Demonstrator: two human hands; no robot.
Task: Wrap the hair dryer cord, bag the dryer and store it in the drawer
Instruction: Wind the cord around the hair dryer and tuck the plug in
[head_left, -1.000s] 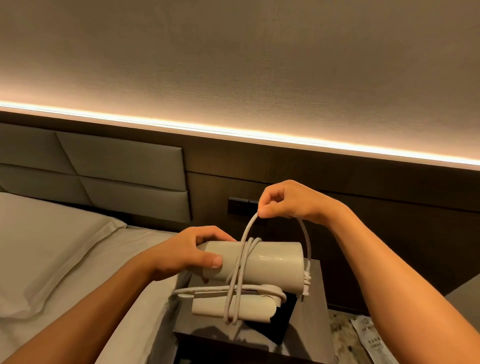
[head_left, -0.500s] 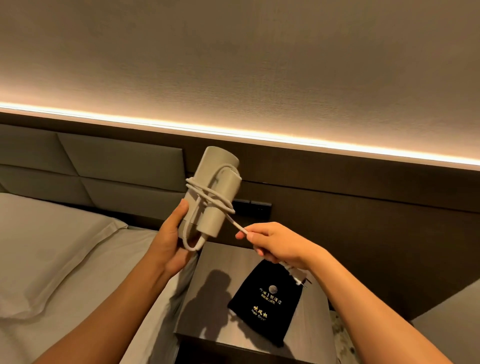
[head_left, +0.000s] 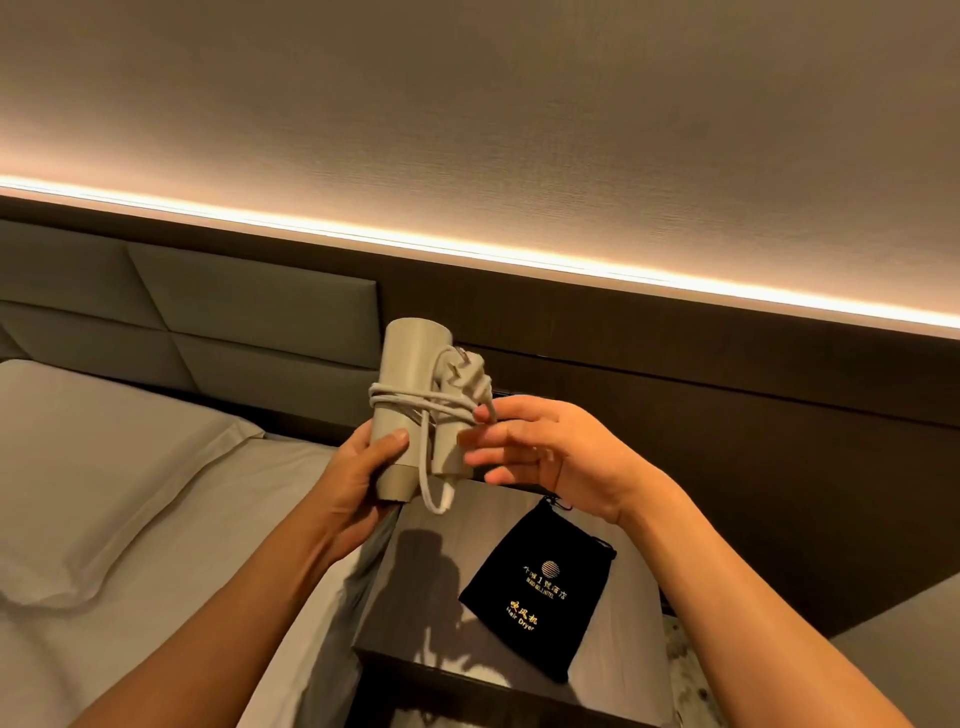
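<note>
Left hand (head_left: 358, 480) grips the upright hair dryer (head_left: 410, 410) low down — right hand (head_left: 550, 452) pinches its wound cord (head_left: 415, 405) (bag (head_left: 535, 603) lies below).

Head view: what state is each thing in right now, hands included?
Hair dryer: held upright in the air, handle folded against the body.
Cord: wound round the dryer, plug at the top.
Black bag: lying flat on the nightstand, nothing in it yet.
Left hand: gripping the dryer's lower end.
Right hand: pinching the cord.
</note>
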